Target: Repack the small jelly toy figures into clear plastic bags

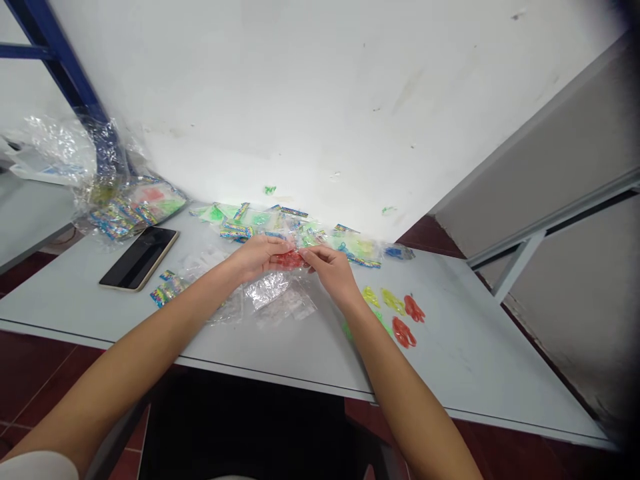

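Observation:
My left hand and my right hand meet over the table, fingers pinched on a small clear plastic bag with a red, soft-looking piece in it. Just below lie flat clear bags. Several printed cards rest beside my left forearm. Past my right wrist are loose rubbery pieces: red ones, yellow ones and green ones, the last partly hidden by my forearm. Behind my hands, bagged green and clear packs with printed strips line the wall.
A black-screened phone lies on the grey table at left. Behind it sits a large clear bag of printed packs. The white wall closes off the back, with a blue frame at left and a metal rail at right.

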Demonstrator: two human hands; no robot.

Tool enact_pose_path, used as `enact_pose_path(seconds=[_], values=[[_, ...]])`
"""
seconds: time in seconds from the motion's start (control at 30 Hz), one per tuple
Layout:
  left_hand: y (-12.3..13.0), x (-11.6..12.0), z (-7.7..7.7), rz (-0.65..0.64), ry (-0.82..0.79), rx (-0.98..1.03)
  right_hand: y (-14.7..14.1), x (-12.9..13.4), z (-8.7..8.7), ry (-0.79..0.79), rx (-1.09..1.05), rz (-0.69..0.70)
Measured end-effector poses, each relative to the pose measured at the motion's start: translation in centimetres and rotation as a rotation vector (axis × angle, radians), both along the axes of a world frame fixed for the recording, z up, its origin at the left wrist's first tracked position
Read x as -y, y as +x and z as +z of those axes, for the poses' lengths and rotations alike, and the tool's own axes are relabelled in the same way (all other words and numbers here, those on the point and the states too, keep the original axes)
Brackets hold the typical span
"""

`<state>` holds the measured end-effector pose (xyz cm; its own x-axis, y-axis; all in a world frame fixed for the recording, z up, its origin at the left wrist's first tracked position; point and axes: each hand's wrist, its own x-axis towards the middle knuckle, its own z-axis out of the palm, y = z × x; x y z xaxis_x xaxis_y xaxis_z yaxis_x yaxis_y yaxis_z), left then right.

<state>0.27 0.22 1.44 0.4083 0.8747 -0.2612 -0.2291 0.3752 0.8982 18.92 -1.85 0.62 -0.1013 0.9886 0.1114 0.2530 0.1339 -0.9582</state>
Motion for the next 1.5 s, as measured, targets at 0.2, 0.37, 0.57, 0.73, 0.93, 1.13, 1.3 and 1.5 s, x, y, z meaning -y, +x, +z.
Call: enact_pose_path(seconds=[0.2, 0.37, 0.57, 0.73, 0.93, 1.13, 1.3, 1.5], values=[[0.2, 0.1, -0.3, 0.053, 0.019, 0.014, -0.5, 0.4, 0.4, -0.059, -0.049, -0.007], [0.1, 0.1, -0.1, 0.086, 0.005, -0.045, -0.2, 0.1, 0.1, -0.074, -0.081, 0.026], [-0.3, 0.1, 0.4, -0.009, 0.001, -0.027, 0.4, -0.3, 0.1, -0.098, -0.141, 0.004], [-0.4, 0.1, 0.6, -0.128, -0.014, -0.014, 0.9, -0.4, 0.6, -0.101, -0.185, -0.048], [-0.4, 0.1, 0.5, -0.122, 0.017, -0.034, 1.1, -0.1, 1.2, -0.185, -0.223, 0.006], [-0.5, -0.1, 0.3, -0.11, 0.046, -0.039, 1.5, -0.3, 1.3, -0.219, -0.188, 0.01], [-0.3, 0.3, 0.8, -0.075, 0.105, -0.1, 1.6, -0.5, 1.4, -0.21, -0.2, -0.007], [-0.8, 1.0, 2.5, 0.028, 0.361, -0.601, 2.3, -0.7, 1.5, -0.199, -0.176, -0.096]])
